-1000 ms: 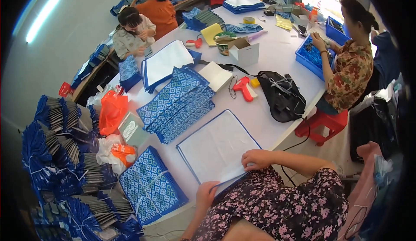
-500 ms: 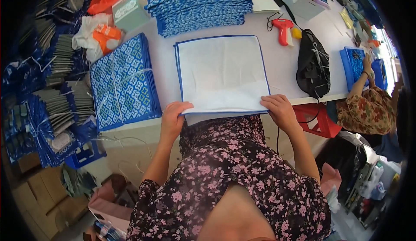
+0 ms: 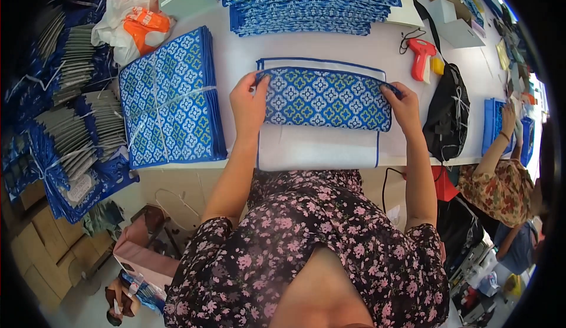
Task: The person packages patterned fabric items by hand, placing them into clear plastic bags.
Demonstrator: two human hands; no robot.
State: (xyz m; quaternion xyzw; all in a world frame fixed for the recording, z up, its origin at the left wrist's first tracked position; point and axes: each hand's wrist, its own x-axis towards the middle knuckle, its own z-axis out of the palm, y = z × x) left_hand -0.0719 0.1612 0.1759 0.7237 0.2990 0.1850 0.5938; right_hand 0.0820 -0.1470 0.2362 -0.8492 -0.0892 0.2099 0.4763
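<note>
Looking over at the bench [image 3: 236,57], I see the person's two hands set well apart, with a blue patterned cloth [image 3: 324,101] stretched between them. The left hand [image 3: 247,101] is pinched on the cloth's upper left corner, thumb on the near side; the right hand [image 3: 405,107] is clamped on the upper right corner in much the same way, its thumb pressed near the blue edging. So the cloth lies directly between the two hands, its patterned face showing, its far edge bowing slightly and its lower part hanging toward the person. Beyond that far edge a white strip with blue edging [image 3: 330,64] shows, and on the near side a white cloth [image 3: 318,150] lies flat, reaching the front of the bench just before the person's flowered dress [image 3: 306,210]. Left of the left hand, near the forearm, sits a stack of patterned cloths [image 3: 177,104] tied with white string. A tall pile of similar cloths [image 3: 306,10] stands across from the hands. Past the right hand are a red and white hand tool [image 3: 421,57], a small yellow block [image 3: 437,66] and a black bag [image 3: 448,122]. Farther right, a co-worker's arm [image 3: 498,148] reaches to a blue bin [image 3: 491,129].
</note>
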